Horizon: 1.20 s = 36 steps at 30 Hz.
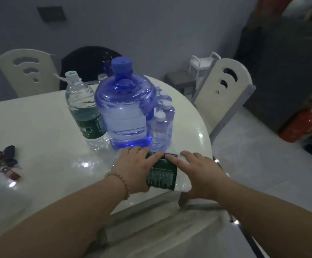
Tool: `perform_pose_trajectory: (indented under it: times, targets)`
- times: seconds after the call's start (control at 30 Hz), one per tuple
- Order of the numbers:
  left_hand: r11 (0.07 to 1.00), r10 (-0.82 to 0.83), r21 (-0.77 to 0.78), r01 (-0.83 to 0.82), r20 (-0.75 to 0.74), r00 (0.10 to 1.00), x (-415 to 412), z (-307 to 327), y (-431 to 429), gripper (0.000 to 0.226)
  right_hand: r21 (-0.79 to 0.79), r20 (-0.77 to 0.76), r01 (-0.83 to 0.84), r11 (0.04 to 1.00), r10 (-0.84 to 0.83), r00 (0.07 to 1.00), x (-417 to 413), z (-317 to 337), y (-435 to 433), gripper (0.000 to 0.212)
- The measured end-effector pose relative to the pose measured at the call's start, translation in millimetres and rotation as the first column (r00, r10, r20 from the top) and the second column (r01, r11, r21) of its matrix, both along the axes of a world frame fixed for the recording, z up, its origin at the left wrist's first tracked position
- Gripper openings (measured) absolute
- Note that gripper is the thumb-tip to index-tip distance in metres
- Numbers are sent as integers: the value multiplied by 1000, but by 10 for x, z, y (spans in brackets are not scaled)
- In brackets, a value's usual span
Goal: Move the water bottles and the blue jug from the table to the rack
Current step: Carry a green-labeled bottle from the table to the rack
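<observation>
A big blue jug [125,108] with a blue cap stands on the white table [39,127]. To its left is a tall clear water bottle [85,110] with a dark green label and white cap. Several small white-capped bottles [161,123] cluster at the jug's right. At the table's near edge a large green-labelled bottle [162,175] is held tilted between both hands: my left hand [134,168] grips its left side, my right hand [198,172] presses its right side and top. Its cap end is hidden.
A bunch of keys [5,161] with a red fob lies at the table's left. Cream chairs stand behind the table at left [26,71] and right [229,84]. A small white rack [201,66] sits on the floor beyond. Red bags [304,123] lie at far right.
</observation>
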<state>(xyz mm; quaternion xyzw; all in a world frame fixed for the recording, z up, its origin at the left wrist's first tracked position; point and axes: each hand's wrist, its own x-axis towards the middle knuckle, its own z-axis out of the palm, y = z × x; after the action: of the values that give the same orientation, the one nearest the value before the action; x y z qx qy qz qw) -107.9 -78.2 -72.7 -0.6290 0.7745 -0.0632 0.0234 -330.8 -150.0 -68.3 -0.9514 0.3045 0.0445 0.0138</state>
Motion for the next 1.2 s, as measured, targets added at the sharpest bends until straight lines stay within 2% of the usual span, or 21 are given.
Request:
perform_pose_trajectory:
  times: [0.2, 0.33, 0.5, 0.8, 1.2]
  targets:
    - [990, -69, -125, 73, 35, 997, -1610, 473, -556, 93, -112, 48, 69, 991, -64, 997, -1673, 430, -379, 128]
    - [979, -115, -170, 113, -5, 993, -2779, 573, -949, 98, -153, 45, 126, 980, -120, 992, -2862, 655, -637, 127]
    - [971, -168, -178, 160, -32, 985, -3709, 631, -1321, 100, -161, 19, 181, 970, -180, 983, -3789, 789, -879, 130]
    - [943, -304, -130, 308, 50, 952, -4422, 753, -2340, 104, -157, 67, 319, 935, -312, 948, -4535, 732, -1511, 128]
    - [907, -395, -120, 403, 85, 915, -4597, 753, -4821, 102, -155, 59, 444, 883, -440, 896, -4661, 667, -3726, 117]
